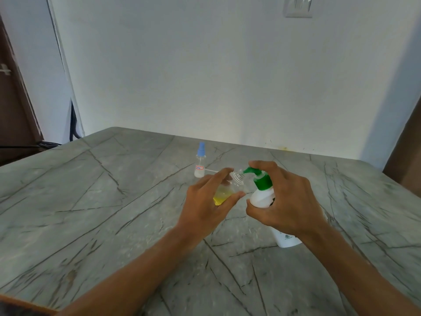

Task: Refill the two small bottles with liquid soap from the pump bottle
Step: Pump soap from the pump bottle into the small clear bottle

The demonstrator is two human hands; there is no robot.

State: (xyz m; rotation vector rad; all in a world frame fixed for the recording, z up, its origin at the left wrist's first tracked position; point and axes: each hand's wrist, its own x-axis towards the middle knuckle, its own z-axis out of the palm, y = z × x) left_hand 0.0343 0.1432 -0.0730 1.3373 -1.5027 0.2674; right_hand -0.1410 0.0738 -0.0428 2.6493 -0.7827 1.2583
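My left hand (210, 202) holds a small clear bottle (227, 190) tilted, with yellow liquid pooled at its lower end and its threaded neck uncapped. My right hand (288, 199) grips the white pump bottle (262, 198) around its shoulder, a finger lying over the green pump head (255, 173). The green spout points at the small bottle's open neck, almost touching it. A second small clear bottle (200, 164) with a blue spray cap and a small label stands upright on the table behind my left hand. A thin white tube (210, 171) lies beside it.
The grey marble-patterned table (114, 213) stretches wide to the left and toward me. A white wall runs along its far edge. A dark door and cables are at the far left.
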